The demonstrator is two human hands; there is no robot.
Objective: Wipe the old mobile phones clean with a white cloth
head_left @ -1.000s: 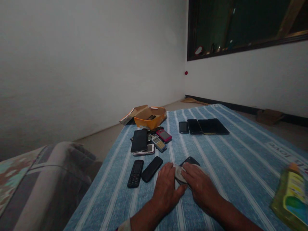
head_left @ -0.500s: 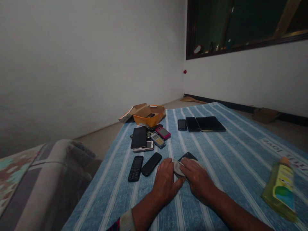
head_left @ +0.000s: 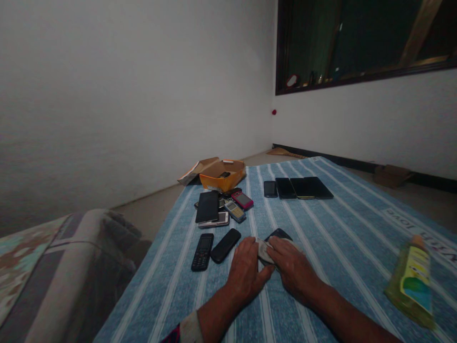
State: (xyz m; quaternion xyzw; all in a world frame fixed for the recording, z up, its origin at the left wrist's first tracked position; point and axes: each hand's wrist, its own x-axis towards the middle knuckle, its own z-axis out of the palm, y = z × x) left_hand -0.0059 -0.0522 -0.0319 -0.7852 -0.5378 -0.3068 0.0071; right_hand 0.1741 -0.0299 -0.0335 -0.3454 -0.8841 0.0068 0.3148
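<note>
A dark phone [head_left: 281, 233] lies on the striped cloth cover in front of me, mostly hidden under a pale cloth [head_left: 264, 252] and my fingers. My left hand [head_left: 246, 271] grips the phone's left side, its thumb bent in along the near edge. Pressed down on top of the phone, my right hand [head_left: 291, 262] is closed on the cloth. Just left of my left hand are a black phone lying face down [head_left: 226, 245] and a black keypad phone [head_left: 203, 252].
Several phones, one pink [head_left: 243, 200], are piled before an open orange box [head_left: 223, 181]. Dark phones and tablets [head_left: 303, 188] form a row at the back. A bottle of yellow-green liquid [head_left: 410, 286] stands at right. A blanket-covered seat [head_left: 82, 267] is at left.
The camera view has shifted slightly, so the background sits a little lower. Both hands stay almost in the same place on the phone and the cloth.
</note>
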